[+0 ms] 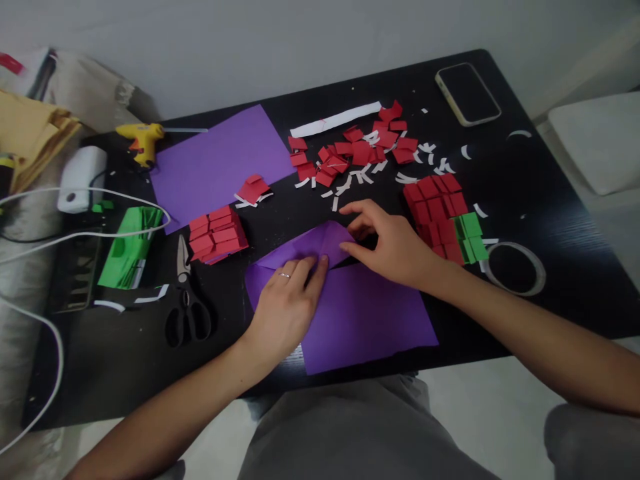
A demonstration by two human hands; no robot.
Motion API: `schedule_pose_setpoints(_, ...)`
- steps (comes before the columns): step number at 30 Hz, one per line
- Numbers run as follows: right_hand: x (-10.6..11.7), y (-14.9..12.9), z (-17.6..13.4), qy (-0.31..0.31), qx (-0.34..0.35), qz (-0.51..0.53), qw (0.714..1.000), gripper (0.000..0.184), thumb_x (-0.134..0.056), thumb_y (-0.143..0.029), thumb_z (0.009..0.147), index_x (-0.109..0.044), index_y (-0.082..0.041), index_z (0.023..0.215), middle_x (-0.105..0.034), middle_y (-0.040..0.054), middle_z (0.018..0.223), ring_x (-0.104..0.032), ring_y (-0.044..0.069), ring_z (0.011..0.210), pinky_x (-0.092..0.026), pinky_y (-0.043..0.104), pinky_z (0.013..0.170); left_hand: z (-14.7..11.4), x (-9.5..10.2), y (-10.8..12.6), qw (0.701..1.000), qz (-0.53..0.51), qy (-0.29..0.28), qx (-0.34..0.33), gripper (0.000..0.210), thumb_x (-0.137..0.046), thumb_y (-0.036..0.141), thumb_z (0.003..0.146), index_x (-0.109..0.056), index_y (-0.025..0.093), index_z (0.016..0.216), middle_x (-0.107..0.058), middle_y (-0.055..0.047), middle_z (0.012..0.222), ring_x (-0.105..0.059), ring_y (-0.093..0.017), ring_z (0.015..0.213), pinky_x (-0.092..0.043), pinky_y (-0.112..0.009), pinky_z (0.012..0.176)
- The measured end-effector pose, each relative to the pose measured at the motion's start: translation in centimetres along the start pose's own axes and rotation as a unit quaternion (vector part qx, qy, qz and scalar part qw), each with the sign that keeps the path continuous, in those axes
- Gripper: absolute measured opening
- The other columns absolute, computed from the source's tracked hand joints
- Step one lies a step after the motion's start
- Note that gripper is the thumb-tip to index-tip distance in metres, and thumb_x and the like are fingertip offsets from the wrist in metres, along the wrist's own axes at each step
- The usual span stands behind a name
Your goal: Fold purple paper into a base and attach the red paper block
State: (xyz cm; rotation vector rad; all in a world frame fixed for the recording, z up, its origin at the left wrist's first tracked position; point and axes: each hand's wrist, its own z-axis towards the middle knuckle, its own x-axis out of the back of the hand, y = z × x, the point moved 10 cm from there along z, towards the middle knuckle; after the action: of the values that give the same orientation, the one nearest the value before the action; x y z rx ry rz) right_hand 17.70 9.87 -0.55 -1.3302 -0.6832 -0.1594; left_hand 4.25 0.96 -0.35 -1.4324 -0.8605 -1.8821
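Note:
A purple paper sheet (370, 320) lies at the table's front edge, its upper left part folded over into a slanted flap (340, 237). My left hand (293, 297), with a ring on one finger, presses its fingertips down on the folded part. At the flap's right end is my right hand (387, 243), thumb and index finger apart, the thumb close to or touching the paper. Its other fingers curl partly out of sight. Left of the sheet are a block of folded red paper pieces (217, 233) and black-handled scissors (187, 307).
Loose red pieces (360, 150) and white strips (363, 175) scatter behind the hands. A red and green paper block (440, 217) and tape roll (515, 268) sit right; a phone (467, 93) lies behind. Leftward are a purple sheet (225, 157), yellow glue gun (145, 140), green papers (130, 247) and cable (60, 347).

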Motion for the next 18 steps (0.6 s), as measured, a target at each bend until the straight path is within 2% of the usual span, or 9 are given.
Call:
schedule_pose_setpoints(4,-0.2,0.2,-0.5,0.008,0.015,-0.047,0.999,0.047,-0.074,-0.016,0.085,-0.057,-0.024,0.128,-0.073,0.0016,0.093,-0.073,0.022,0.086,-0.06,0.038,0.084,-0.1,0.2,0.3,1.0,0.007,-0.002,-0.015,0.046,-0.052,0.005,0.1,-0.059,0.006,0.145,-0.07,-0.019,0.126,-0.067,-0.03,0.11,-0.063,-0.046,0.096)
schedule_pose_setpoints(10,-0.5,0.1,-0.7,0.01,0.048,-0.088,0.995,0.042,-0.07,-0.013,0.089,-0.057,-0.025,0.127,-0.072,0.0045,0.101,-0.07,0.024,0.091,-0.06,0.041,0.084,-0.5,1.1,-0.2,0.998,-0.041,0.039,-0.008,0.029,-0.056,0.01,0.102,-0.07,0.011,0.127,-0.075,-0.014,0.126,-0.072,-0.027,0.113,-0.063,-0.043,0.1)
schedule_pose_setpoints(12,-0.4,-0.1,-1.0,0.018,0.065,-0.085,0.994,0.04,-0.069,-0.013,0.091,-0.057,-0.024,0.128,-0.07,0.0075,0.11,-0.07,0.025,0.096,-0.06,0.042,0.086,-0.6,1.3,-0.3,0.998,-0.05,0.044,-0.01,0.027,-0.056,0.01,0.102,-0.071,0.011,0.124,-0.076,-0.014,0.126,-0.073,-0.026,0.114,-0.062,-0.042,0.102)
schedule_pose_setpoints(15,0.0,-1.5,-2.0,0.056,0.123,-0.139,0.981,0.027,-0.063,-0.014,0.098,-0.063,-0.023,0.123,-0.066,0.0129,0.125,-0.067,0.028,0.113,-0.059,0.045,0.093,-0.7,1.3,0.0,0.998,-0.042,0.034,-0.019,0.028,-0.055,0.008,0.102,-0.07,0.008,0.126,-0.075,-0.015,0.129,-0.073,-0.028,0.117,-0.062,-0.043,0.104)
schedule_pose_setpoints(18,-1.0,-3.8,-3.6,0.049,0.223,-0.239,0.944,0.023,-0.054,-0.012,0.104,-0.072,-0.024,0.113,-0.071,0.0105,0.126,-0.065,0.028,0.122,-0.055,0.049,0.104,-0.8,1.3,0.4,0.999,-0.025,0.03,-0.029,0.03,-0.054,0.007,0.102,-0.069,0.006,0.127,-0.075,-0.016,0.13,-0.073,-0.029,0.118,-0.062,-0.043,0.104)
